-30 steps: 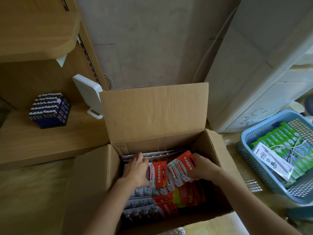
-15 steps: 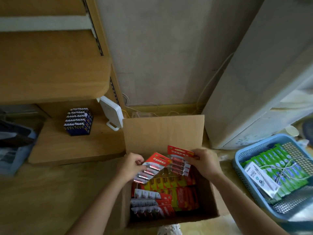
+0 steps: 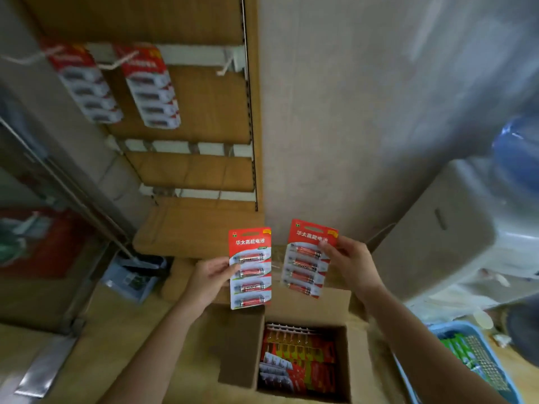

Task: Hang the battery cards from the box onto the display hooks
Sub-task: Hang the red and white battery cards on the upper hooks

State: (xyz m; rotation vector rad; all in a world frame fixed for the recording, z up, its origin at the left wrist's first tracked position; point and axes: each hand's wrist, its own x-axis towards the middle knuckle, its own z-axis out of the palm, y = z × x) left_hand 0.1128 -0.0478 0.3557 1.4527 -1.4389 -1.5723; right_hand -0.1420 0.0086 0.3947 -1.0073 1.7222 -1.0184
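**Cards being held in both grips**

One battery card [image 3: 250,269] is being pinched at its left edge by the left grip [image 3: 211,275]; a second card [image 3: 307,259] is being clamped by the right grip [image 3: 351,265]. Both are being held over the open box [image 3: 239,345], below the display hooks [image 3: 224,68].

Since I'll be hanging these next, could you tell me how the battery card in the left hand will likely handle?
The battery card is probably fairly stiff: the left hand pinches only its side edge, yet it stands flat. Its four batteries likely make it heavy for thin card.
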